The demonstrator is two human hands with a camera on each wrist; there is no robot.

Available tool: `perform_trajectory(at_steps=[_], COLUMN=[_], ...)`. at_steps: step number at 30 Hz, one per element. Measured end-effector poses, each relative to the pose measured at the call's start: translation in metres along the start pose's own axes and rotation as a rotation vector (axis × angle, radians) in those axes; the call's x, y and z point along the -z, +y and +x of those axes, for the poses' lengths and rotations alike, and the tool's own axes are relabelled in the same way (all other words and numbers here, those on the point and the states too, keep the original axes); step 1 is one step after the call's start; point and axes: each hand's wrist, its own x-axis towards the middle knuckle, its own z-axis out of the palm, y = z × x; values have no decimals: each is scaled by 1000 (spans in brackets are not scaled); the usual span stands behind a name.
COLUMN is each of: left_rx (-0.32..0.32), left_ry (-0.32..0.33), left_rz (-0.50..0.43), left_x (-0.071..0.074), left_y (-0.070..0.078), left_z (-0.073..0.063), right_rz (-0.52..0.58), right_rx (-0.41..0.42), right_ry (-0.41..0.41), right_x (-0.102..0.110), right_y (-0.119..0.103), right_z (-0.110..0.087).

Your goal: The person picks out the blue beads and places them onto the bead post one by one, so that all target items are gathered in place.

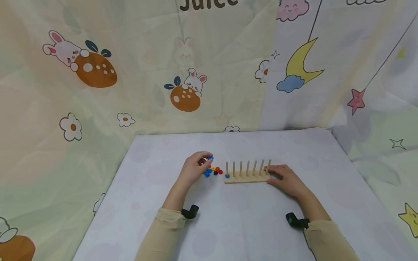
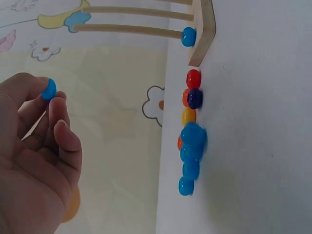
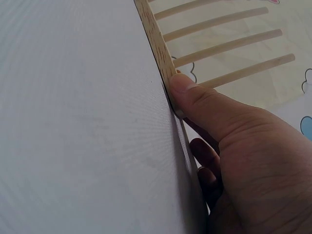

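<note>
Between thumb and fingertips my left hand [image 1: 192, 168] pinches a blue bead [image 2: 49, 90], raised above the table left of a wooden peg board [image 1: 245, 180]. My right hand [image 1: 288, 180] grips the right end of that board, its thumb [image 3: 183, 84] against the base beside the last peg. Several thin upright pegs stand in a row along the base. Around the foot of the leftmost peg sits another blue bead [image 1: 227, 176]. Below the left hand lies a small cluster of loose beads: blue ones [image 2: 194, 135], a yellow [image 2: 188, 116], a dark purple [image 2: 195, 98] and red ones [image 2: 193, 78].
A white table [image 1: 235, 217] carries the board and beads, with its far edge against a patterned cloth backdrop [image 1: 137, 72]. The loose beads lie just off the board's left end. Each wrist bears a small black camera [image 1: 191, 211].
</note>
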Motion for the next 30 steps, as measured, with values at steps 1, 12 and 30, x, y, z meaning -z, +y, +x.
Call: perform_trajectory(at_steps=[1,12,30], left_rx=[-4,-75,-88], left_ry=[-3,-39,-113], left_rz=[-1,-21,-57], left_x=[-1,-17,-37], left_y=[2,12,20], left_z=[1,7,9], right_rz=[0,-4,-10], right_rx=[1,-3,6], right_ry=[0,-4,-1], right_x=[0,0,0], right_y=[0,1,2], right_z=[0,0,0])
